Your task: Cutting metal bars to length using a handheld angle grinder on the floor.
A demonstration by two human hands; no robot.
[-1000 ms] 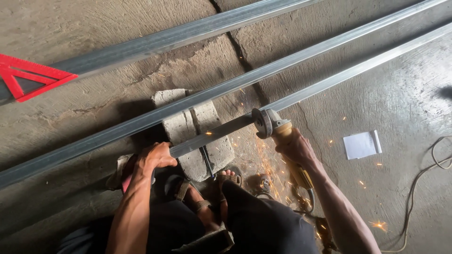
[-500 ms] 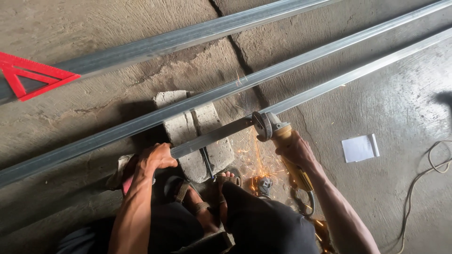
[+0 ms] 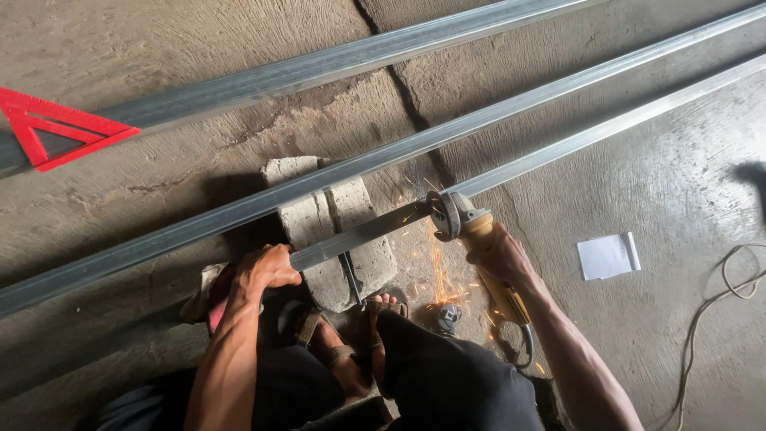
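My right hand (image 3: pixel 501 257) grips a yellow angle grinder (image 3: pixel 479 239) whose disc (image 3: pixel 444 215) bites into a long grey metal bar (image 3: pixel 558 152). Orange sparks fly down from the cut. My left hand (image 3: pixel 267 267) presses on the near end of that bar (image 3: pixel 351 238), which rests across a concrete block (image 3: pixel 331 231). My sandalled feet (image 3: pixel 351 327) sit just below the block.
Two more long metal bars (image 3: pixel 319 68) (image 3: pixel 239 211) lie diagonally across the concrete floor. A red triangular square (image 3: pixel 48 128) lies at far left. A white paper (image 3: pixel 608 255) and a loose cable (image 3: pixel 718 311) lie on the right. A small dark object (image 3: pixel 449 317) lies by my foot.
The sparks have grown and now spray downward from the disc. Both hands stay in much the same place on the bar and grinder.
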